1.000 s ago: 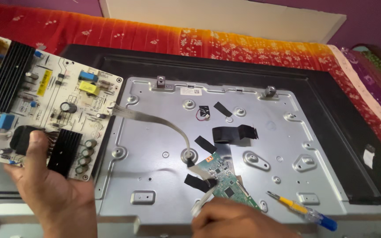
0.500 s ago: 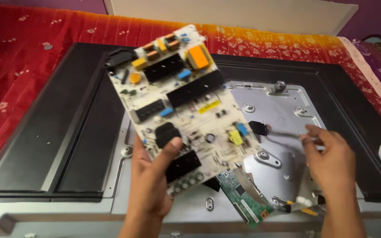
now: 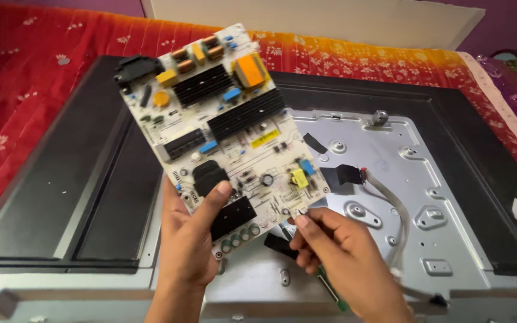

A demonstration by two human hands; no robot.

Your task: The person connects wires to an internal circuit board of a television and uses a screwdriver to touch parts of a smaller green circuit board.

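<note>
Left hand (image 3: 189,251) fingers clamp white circuit board (image 3: 222,125) – finned black heatsinks; right hand (image 3: 342,257) fingers pinch its corner.

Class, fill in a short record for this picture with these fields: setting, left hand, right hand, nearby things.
setting: grey metal back panel of a flat screen lying on a red patterned cloth
left hand: left hand holds up a white circuit board with black heat sinks, thumb on its front
right hand: right hand pinches the board's lower corner
nearby things: grey cable with a black plug, small green board under the right hand
</note>
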